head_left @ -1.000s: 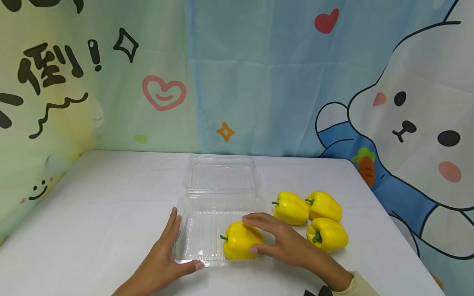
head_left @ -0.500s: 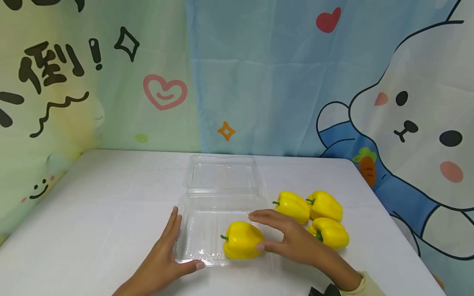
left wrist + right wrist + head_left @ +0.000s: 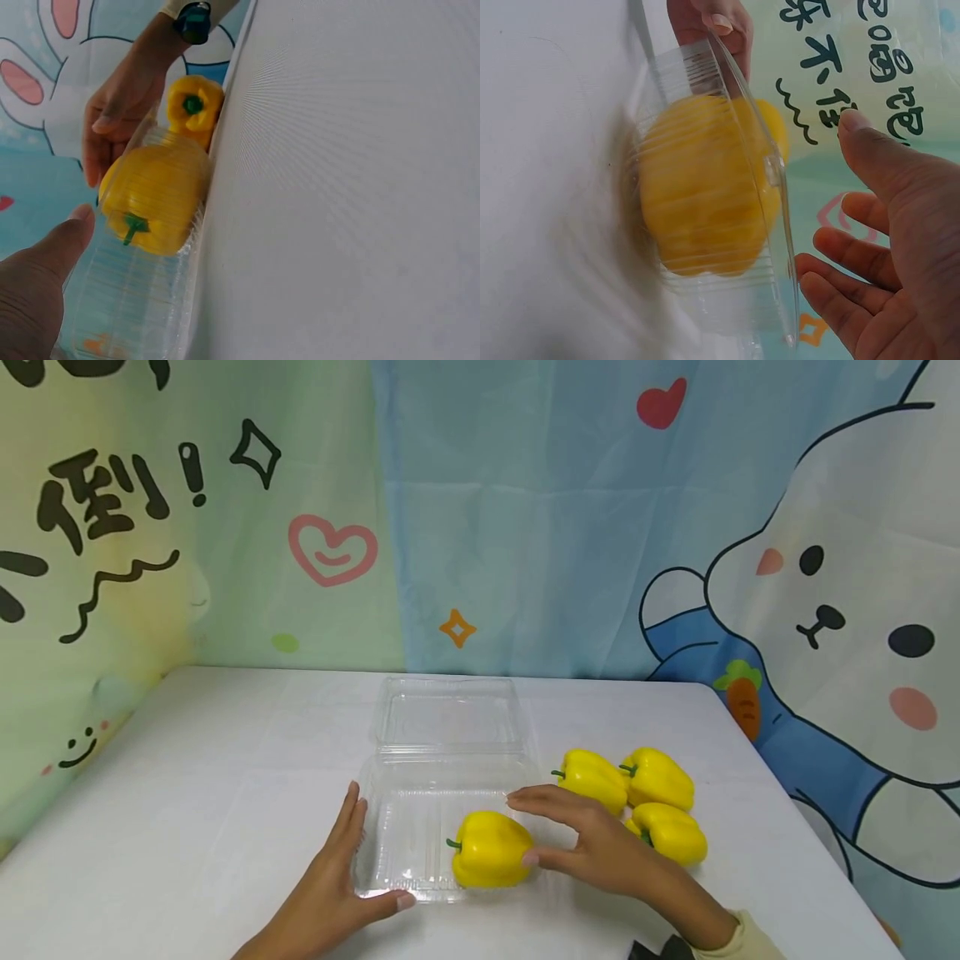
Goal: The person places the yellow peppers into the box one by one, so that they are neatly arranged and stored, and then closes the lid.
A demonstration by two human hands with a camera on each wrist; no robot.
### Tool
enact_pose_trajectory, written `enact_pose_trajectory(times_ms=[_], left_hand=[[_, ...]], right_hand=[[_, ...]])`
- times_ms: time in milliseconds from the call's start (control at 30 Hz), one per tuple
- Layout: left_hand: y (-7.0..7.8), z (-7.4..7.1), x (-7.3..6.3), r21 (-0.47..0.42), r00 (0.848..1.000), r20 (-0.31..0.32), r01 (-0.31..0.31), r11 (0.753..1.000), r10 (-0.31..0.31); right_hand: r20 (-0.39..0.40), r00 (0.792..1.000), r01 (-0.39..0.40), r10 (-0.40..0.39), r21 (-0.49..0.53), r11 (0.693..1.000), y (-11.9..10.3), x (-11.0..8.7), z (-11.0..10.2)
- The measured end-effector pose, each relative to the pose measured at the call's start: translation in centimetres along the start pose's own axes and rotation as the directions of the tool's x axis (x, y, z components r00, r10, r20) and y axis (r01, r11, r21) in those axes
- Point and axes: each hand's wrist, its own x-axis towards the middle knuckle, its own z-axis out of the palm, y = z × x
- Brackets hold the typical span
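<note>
White table (image 3: 187, 827) against a cartoon backdrop (image 3: 825, 610). Clear hinged box (image 3: 420, 793) sits open, lid (image 3: 448, 714) flat behind the tray, on the far side from both hands. One yellow pepper (image 3: 489, 849) lies in the tray's near-right corner on its side, stem (image 3: 453, 842) pointing toward the left hand, so its long axis runs left-right between the two hands. Left hand (image 3: 333, 893): fingers straight along the tray's left wall, thumb laid on the near rim, bracing, nothing gripped. Right hand (image 3: 592, 847): spread loose just right of the pepper, thumb tip at its right end, fingers arched over the tray's right edge, holding nothing; the wrist view shows a gap to the tray wall. Three more peppers (image 3: 645, 802) cluster just behind and right of the right hand, clearly the nearer hand to them.
</note>
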Motion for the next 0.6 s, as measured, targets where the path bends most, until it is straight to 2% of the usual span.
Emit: enact_pose_trajectory(times_ms=[600], left_hand=[[0.0,0.0,0.0,0.009,1.000,-0.004,-0.006,1.000,0.006]], right_hand=[[-0.150,0.989,0.010,-0.009,0.005,1.000,1.2,0.0,-1.0]])
